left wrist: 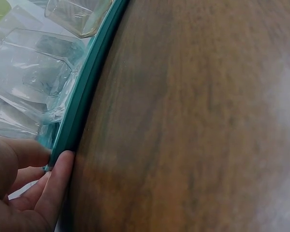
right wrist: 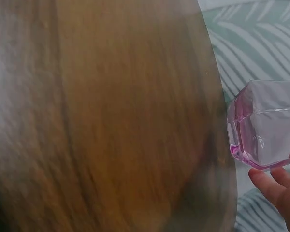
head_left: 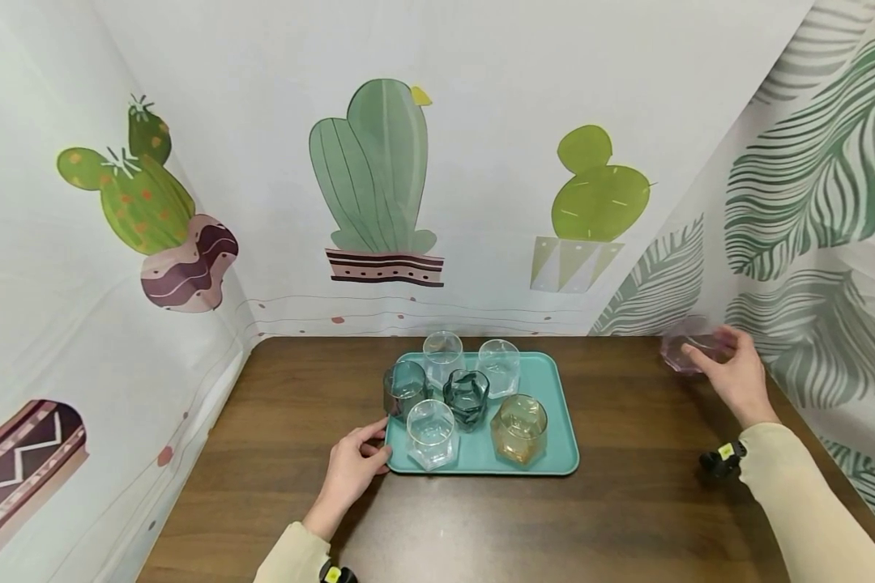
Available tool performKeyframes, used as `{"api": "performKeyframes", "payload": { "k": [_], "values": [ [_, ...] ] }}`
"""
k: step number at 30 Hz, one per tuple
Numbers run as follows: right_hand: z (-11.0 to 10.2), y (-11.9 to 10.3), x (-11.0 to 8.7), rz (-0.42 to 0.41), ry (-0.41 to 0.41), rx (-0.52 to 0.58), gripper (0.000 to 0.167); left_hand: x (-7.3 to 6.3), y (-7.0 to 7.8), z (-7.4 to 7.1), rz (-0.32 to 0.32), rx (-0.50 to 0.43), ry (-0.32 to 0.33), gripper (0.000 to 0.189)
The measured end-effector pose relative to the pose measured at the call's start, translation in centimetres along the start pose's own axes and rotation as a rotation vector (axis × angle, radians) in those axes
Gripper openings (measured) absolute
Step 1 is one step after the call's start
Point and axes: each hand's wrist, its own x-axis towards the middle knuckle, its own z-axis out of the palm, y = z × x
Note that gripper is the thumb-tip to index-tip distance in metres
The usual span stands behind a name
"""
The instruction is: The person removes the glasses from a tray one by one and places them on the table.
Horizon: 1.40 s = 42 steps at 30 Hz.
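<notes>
Pink-tinted glass, faceted and squat, makes up the tumbler [right wrist: 268,128] in the fingers of the right hand [head_left: 740,376], near the back right corner of the worktop [head_left: 627,461]. That hand grips it by the side; it blurs in the head view, so whether its base touches the wood I cannot tell. It looks roughly upright, with no marked long axis.

What matters most is the line between the tumbler and the teal tray [head_left: 563,413]: the tray lies to the tumbler's left and a little nearer the person, well apart, its long side running left to right. The left hand [head_left: 353,461] is the nearer one to the tray and pinches its rim close to the near left corner.

Six glasses stand on the tray. Two clear glasses [head_left: 499,371] are along the back, a smoky blue glass [head_left: 404,393] at the left, a dark green glass [head_left: 467,398] in the middle, another clear glass [head_left: 432,437] at the front left, and an amber glass [head_left: 520,433] at the front right. Only the amber one and the back right clear one would crowd an approach from the right, I judge. Behind hangs a cactus-print cloth [head_left: 488,186].
</notes>
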Motion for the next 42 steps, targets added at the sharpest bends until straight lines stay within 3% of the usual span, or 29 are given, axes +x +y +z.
{"api": "performKeyframes", "payload": {
  "k": [13, 20, 42],
  "values": [
    [-0.4, 1.1, 1.2, 0.093, 0.022, 0.003, 0.086, -0.2, 0.2, 0.0, 0.008, -0.004, -0.002, 0.046],
    [-0.8, 1.5, 1.3, 0.136, -0.008, -0.004, 0.09, -0.1, 0.2, 0.1, 0.016, 0.002, 0.002, 0.044],
    [-0.7, 1.8, 1.4, 0.144, -0.025, 0.003, 0.095, -0.3, 0.3, 0.0, 0.022, 0.017, 0.006, 0.043]
  ]
}}
